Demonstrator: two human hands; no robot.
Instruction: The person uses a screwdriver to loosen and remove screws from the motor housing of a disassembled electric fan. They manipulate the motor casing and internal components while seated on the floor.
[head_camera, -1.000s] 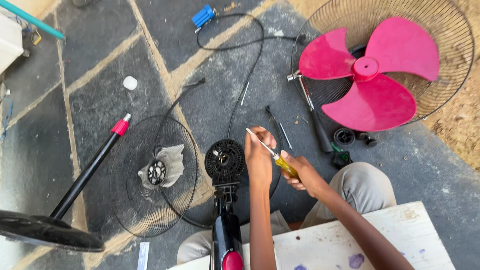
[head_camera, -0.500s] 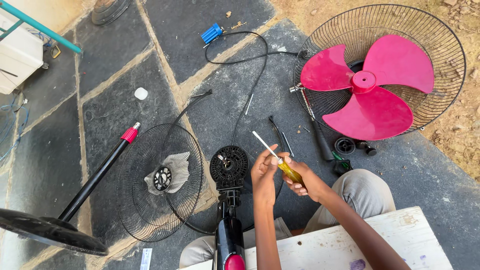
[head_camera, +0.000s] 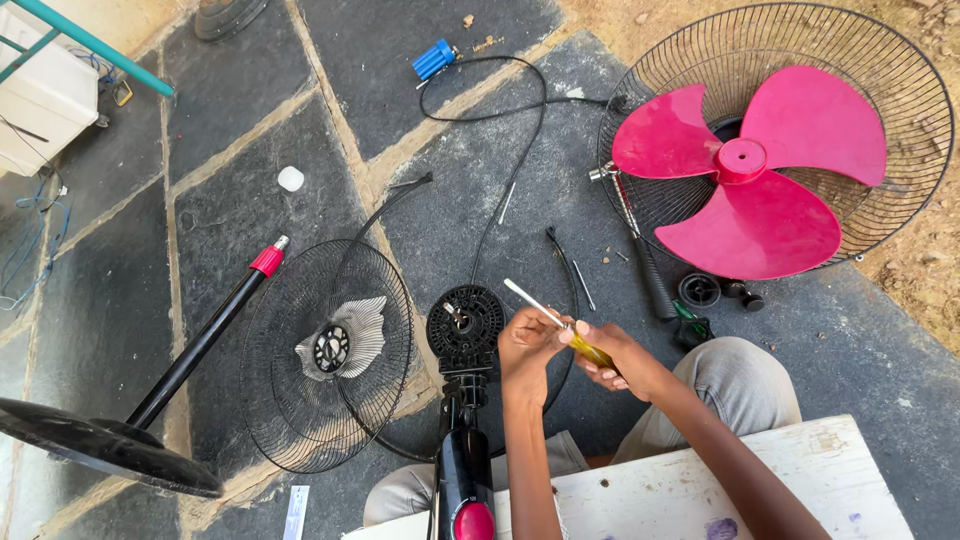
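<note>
Head view shows a yellow-handled screwdriver (head_camera: 562, 326) held in both hands above the dark stone floor (head_camera: 120, 330), just right of the fan's round black motor (head_camera: 466, 322). The right hand (head_camera: 612, 356) has its fingers wrapped tight around the yellow handle; the left hand (head_camera: 527, 342) has its fingertips pinched together on the metal shaft near the handle, and the tip points up and left, free of any screw. The motor sits bare at the top of the fan neck (head_camera: 463, 470) — no blade and no grille on it — with its shaft face open to the camera.

Judging by how the parts lie, the fan is well taken apart. To the left of the motor one wire grille (head_camera: 325, 352) lies flat with its silver centre cap, and beyond it the stand pole (head_camera: 200, 340) with its red collar runs down to the round black base (head_camera: 100, 445). To the upper right the pink blade (head_camera: 745, 180) rests inside the other grille (head_camera: 900, 120), well apart from the motor. Small black caps (head_camera: 700, 290) and another tool lie near the knee (head_camera: 730, 385) — loose fittings already off. A black cord (head_camera: 510, 110) with a blue plug (head_camera: 433, 60) trails across the stones. What stays in one piece, as far as I can tell, is the motor on its neck.
</note>
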